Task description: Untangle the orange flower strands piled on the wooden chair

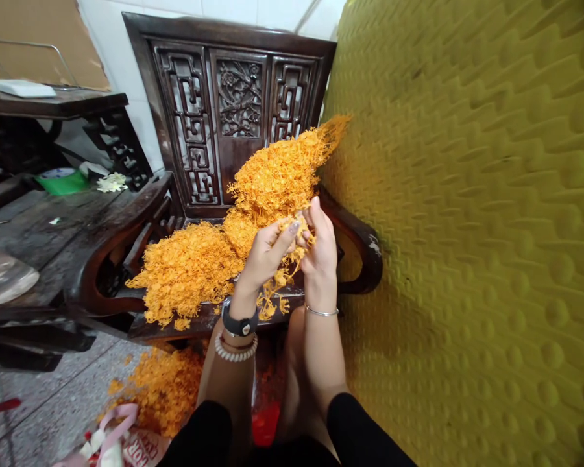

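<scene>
My left hand (pixel 268 254), with a dark watch and a pale coiled band at the wrist, pinches small orange plastic flower sprigs (pixel 298 250) between thumb and fingers. Close against it, my right hand (pixel 322 241), wearing a thin bangle, has its fingers curled around the same sprigs. Some sprigs dangle below the hands over the seat edge. Just behind my hands rises a tall heap of orange sprigs (pixel 277 172) on the dark wooden chair (pixel 241 155). A second heap (pixel 189 269) spreads over the seat's left side.
A yellow dimpled mat (pixel 467 227) stands like a wall on the right. On the left, a dark wooden table (pixel 24 227) bears a green tape roll (pixel 62 181) and a clear plastic bag (pixel 4 279). More orange pieces (pixel 163 386) lie on the floor beside a printed bag (pixel 139 446).
</scene>
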`<state>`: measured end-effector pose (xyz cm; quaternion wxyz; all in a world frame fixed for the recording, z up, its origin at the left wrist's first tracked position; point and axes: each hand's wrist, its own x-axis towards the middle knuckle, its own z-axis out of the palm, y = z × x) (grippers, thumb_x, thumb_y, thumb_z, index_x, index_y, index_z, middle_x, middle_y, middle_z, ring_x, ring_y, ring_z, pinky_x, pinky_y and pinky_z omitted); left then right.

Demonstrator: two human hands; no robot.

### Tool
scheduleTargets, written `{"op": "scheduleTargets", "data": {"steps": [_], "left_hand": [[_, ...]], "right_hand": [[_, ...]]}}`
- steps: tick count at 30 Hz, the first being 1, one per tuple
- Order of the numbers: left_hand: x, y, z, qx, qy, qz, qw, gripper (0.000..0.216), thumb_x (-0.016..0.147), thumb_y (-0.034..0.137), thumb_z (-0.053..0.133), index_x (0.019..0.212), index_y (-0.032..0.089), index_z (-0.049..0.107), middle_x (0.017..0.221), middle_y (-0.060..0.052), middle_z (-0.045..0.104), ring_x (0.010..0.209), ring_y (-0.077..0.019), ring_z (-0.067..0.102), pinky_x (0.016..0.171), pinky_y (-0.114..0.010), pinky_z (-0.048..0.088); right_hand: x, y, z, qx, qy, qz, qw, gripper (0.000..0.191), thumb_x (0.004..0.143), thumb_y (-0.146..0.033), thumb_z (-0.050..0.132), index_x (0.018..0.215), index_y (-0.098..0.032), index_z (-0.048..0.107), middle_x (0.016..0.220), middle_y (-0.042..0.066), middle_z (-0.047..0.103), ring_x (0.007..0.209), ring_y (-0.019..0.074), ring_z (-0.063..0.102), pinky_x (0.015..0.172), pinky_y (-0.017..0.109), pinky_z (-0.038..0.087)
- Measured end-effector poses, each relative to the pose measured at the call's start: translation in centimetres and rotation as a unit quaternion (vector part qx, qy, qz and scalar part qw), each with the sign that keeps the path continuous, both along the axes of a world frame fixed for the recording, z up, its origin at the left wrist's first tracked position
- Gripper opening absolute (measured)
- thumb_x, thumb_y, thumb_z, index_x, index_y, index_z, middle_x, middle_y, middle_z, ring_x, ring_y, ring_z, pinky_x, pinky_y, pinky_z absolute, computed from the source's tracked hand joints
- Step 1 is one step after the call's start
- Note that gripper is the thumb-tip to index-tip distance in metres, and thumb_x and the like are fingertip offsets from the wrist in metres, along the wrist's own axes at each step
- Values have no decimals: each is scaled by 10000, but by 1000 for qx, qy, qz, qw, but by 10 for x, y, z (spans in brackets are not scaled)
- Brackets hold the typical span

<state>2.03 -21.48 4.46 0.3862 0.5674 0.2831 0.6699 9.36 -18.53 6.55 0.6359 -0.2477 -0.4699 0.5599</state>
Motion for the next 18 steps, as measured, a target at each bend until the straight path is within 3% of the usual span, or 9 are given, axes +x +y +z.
{"op": "scheduleTargets", "data": {"steps": [4, 7, 9, 11, 14, 18], "left_hand": [[3, 8, -4, -32, -222, -50, 973, 263, 772, 370, 587, 633, 175, 479, 520, 62, 325, 428, -52, 252, 442, -209, 285], [-7, 11, -3, 10, -373, -70, 925, 327, 824, 351, 514, 577, 186, 377, 456, 79, 168, 419, -66, 186, 459, -197, 311], [-16, 12, -3, 37, -405, -86, 909, 383, 853, 346, 458, 540, 188, 303, 439, 81, 117, 413, -71, 159, 467, -196, 324], [-21, 11, -3, 28, -355, -84, 931, 387, 845, 355, 466, 532, 189, 308, 425, 79, 160, 402, -67, 185, 461, -200, 329], [-19, 9, -6, -28, -207, -32, 977, 280, 808, 381, 528, 625, 185, 449, 483, 58, 327, 425, -65, 306, 463, -206, 340], [-9, 3, -6, -31, -6, 60, 998, 210, 823, 395, 513, 843, 188, 545, 590, 33, 407, 488, -80, 384, 488, -219, 352]], "right_hand": [[5, 2, 3, -7, 110, 62, 992, 317, 806, -403, 535, 595, -208, 401, 522, -72, 261, 385, 57, 162, 343, 215, 154], [16, 11, 5, 34, 185, 84, 979, 334, 864, -380, 455, 591, -206, 373, 502, -86, 161, 364, 59, 96, 331, 190, 195], [21, 17, 6, 56, 211, 86, 972, 341, 881, -358, 431, 586, -203, 360, 497, -85, 154, 365, 59, 122, 359, 177, 254], [22, 18, 8, 76, 207, 86, 972, 349, 885, -347, 418, 574, -200, 357, 495, -77, 195, 385, 62, 205, 414, 181, 318], [14, 12, 8, 98, 120, 52, 986, 339, 884, -368, 398, 586, -207, 408, 550, -52, 332, 481, 76, 361, 551, 218, 409], [5, 1, 6, 128, -15, -5, 992, 268, 876, -359, 409, 700, -224, 559, 720, -9, 528, 709, 106, 513, 782, 276, 431]]}}
